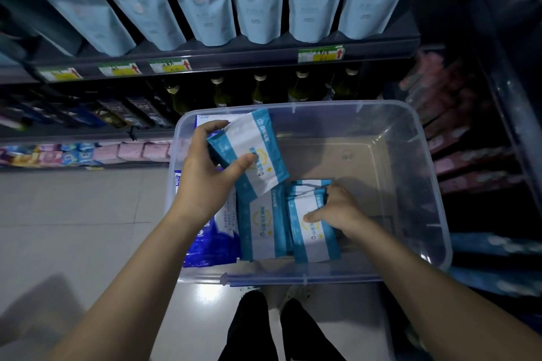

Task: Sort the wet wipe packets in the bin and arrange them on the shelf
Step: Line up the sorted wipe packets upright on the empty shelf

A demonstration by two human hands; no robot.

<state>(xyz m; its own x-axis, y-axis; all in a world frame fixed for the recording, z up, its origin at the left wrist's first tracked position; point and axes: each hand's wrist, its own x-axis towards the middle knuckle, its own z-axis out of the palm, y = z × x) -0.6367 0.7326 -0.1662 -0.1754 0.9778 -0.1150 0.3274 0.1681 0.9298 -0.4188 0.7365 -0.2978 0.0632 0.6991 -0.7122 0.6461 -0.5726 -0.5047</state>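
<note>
While the left hand (205,176) grips a teal-and-white packet (259,141), the right hand (337,211) clutches a second packet (315,239) inside the clear bin (422,138).

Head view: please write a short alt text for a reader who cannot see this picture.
A person's left hand holds a teal-and-white packet over a clear bin, while the right hand grips a stack of the same packets lying in the bin. Behind the bin, a shelf carries pale blue pouches.
</note>
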